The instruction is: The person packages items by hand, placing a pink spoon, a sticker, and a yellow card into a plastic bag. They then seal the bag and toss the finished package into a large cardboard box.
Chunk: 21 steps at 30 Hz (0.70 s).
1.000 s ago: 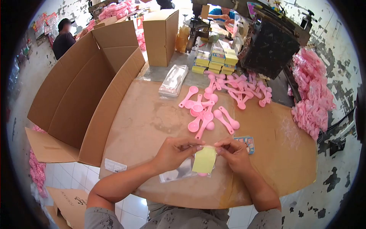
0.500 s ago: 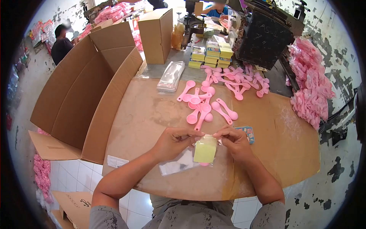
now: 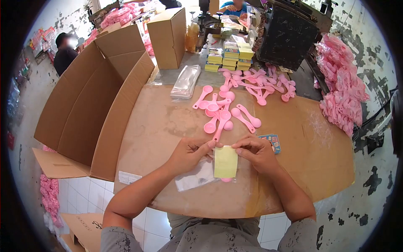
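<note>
A pale yellow card (image 3: 226,163) hangs upright between my hands, with clear plastic bag film showing around its lower edge. My left hand (image 3: 189,154) is closed, thumb and fingers pinching at the card's top left corner. At the top right corner, the fingertips of my right hand (image 3: 257,154) are pinched together. A bit of pink plastic (image 3: 226,179) peeks out below the card. Beneath my left hand lie flat clear plastic bags (image 3: 195,177). Part of a blue printed card (image 3: 272,143) shows behind my right hand. Pink measuring spoons (image 3: 222,119) lie just beyond my fingertips.
More pink spoons (image 3: 268,84) are heaped farther back. A stack of clear bags (image 3: 186,82) and piles of cards (image 3: 230,56) stand behind. A large open carton (image 3: 121,113) is at left; bagged pink items (image 3: 342,92) hang at right. Other people sit beyond.
The yellow card now reaches up to my fingertips, and the clear strip seen above it before no longer shows. Both hands stay pinched in nearly the same place.
</note>
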Available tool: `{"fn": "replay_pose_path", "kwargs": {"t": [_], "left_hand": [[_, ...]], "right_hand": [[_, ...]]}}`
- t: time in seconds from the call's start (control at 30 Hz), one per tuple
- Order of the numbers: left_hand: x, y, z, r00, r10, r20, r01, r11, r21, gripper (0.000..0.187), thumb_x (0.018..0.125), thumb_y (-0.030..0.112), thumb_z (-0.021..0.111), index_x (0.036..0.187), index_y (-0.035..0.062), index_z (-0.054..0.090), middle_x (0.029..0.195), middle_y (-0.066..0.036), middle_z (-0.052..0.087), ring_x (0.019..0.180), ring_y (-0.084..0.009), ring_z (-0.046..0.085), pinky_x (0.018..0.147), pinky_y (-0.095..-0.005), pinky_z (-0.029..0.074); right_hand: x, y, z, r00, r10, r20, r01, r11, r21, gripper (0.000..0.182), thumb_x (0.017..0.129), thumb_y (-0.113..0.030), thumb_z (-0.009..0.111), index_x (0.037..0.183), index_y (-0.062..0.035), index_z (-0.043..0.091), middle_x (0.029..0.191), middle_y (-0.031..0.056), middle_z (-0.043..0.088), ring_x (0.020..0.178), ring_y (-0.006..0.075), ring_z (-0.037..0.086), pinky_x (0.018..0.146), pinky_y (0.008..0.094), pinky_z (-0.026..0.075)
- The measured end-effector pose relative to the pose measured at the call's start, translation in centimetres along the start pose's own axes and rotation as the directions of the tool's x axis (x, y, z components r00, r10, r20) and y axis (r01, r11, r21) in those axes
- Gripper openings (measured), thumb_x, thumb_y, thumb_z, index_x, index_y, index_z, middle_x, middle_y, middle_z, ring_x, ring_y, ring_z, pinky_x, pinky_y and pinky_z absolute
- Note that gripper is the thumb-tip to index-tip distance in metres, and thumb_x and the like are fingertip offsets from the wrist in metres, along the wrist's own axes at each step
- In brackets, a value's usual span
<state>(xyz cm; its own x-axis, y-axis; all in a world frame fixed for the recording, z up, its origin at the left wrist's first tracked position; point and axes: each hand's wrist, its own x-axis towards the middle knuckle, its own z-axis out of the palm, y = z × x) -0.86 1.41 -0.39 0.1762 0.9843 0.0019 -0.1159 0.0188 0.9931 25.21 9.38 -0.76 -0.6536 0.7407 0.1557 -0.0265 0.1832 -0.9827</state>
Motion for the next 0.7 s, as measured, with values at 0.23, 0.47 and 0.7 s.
{"fn": "replay_pose_path", "kwargs": {"t": [0.23,0.47,0.7], "left_hand": [[-0.17,0.73,0.48,1.000,-0.023,-0.011,0.024,0.995,0.098,0.023,0.101,0.012,0.072,0.120,-0.0016,0.075,0.107,-0.010,0.078,0.090,-0.0108,0.072,0.078,-0.0263,0.060],[0.13,-0.15,0.26,1.000,-0.026,-0.009,0.026,0.999,0.031,0.025,0.099,0.001,0.070,0.124,-0.0022,0.072,0.107,-0.010,0.077,0.096,-0.0116,0.073,0.081,-0.0261,0.061],[0.11,0.10,0.23,1.000,-0.030,-0.007,0.030,0.999,0.046,0.025,0.099,0.001,0.070,0.124,-0.0023,0.072,0.107,-0.010,0.077,0.097,-0.0118,0.073,0.083,-0.0261,0.060]], "right_hand": [[-0.16,0.29,-0.14,0.999,0.023,0.024,-0.022,0.999,-0.038,0.017,0.098,-0.005,0.072,0.114,-0.0026,0.076,0.113,0.0034,0.069,0.100,0.0096,0.065,0.085,0.0255,0.053],[0.07,0.41,-0.11,1.000,0.011,0.026,-0.012,1.000,0.021,0.017,0.099,-0.003,0.070,0.116,-0.0003,0.074,0.115,0.0044,0.068,0.105,0.0111,0.066,0.090,0.0279,0.054],[0.02,0.26,0.02,0.997,0.078,0.026,-0.080,0.994,0.079,0.024,0.100,-0.003,0.068,0.124,-0.0005,0.070,0.116,0.0033,0.067,0.105,0.0106,0.065,0.091,0.0278,0.053]]}}
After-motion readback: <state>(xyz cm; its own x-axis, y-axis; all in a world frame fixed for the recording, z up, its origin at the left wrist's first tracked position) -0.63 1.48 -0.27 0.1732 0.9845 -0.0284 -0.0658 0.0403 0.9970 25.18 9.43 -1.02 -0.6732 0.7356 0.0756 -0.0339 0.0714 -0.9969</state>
